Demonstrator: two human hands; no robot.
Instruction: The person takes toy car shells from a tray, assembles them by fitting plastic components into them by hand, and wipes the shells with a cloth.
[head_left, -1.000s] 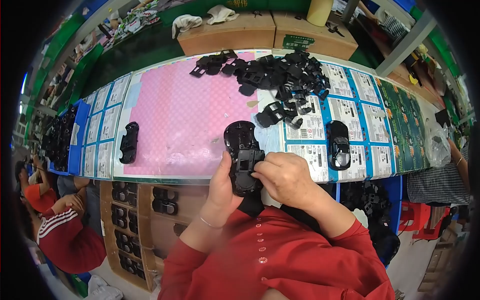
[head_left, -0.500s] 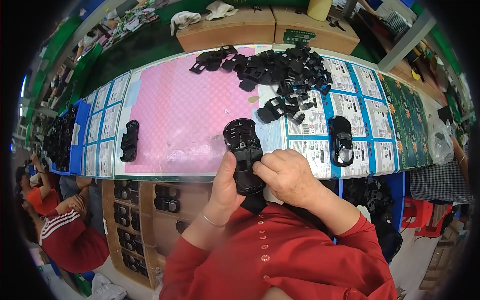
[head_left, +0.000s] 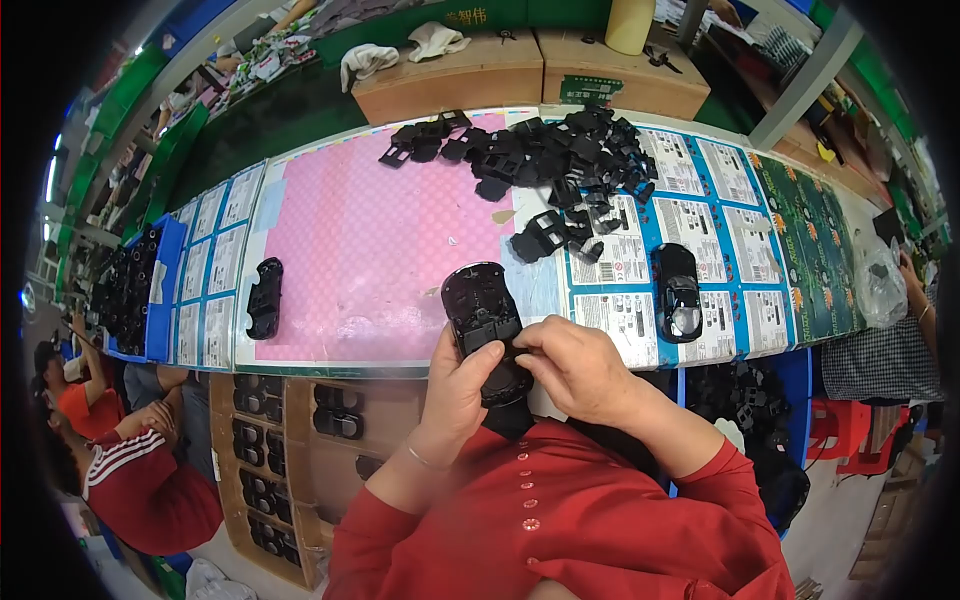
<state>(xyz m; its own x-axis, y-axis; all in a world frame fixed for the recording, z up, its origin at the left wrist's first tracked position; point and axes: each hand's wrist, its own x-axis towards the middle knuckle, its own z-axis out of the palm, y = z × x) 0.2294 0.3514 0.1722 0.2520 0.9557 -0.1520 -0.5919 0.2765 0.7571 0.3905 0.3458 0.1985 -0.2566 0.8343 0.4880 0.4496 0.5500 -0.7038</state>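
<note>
A black toy car body (head_left: 474, 292) is held over the table's front edge, its hollow inside facing up with a black plastic insert lying in it. My left hand (head_left: 448, 395) is closed around its left side, the thumb pressing on the insert. At the right edge of the body, my right hand (head_left: 583, 372) has thumb and fingers drawn together on it; the exact contact is partly hidden. Farther right, another black toy car (head_left: 679, 290) rests on printed sheets. To the left lies a black car shell (head_left: 265, 300) on its side.
A heap of black plastic parts (head_left: 590, 150) lies at the back of the pink mat (head_left: 370, 220). A blue bin (head_left: 170, 275) of black parts stands left. Below the table are a cardboard box (head_left: 335, 470) with car bodies and another blue bin (head_left: 797, 390). A person's maroon sleeve (head_left: 155, 490) shows left.
My left thumb has moved from the body's side onto the insert. My right fingers have shifted to the body's edge in a looser pinch. The body sits slightly lower in view.
</note>
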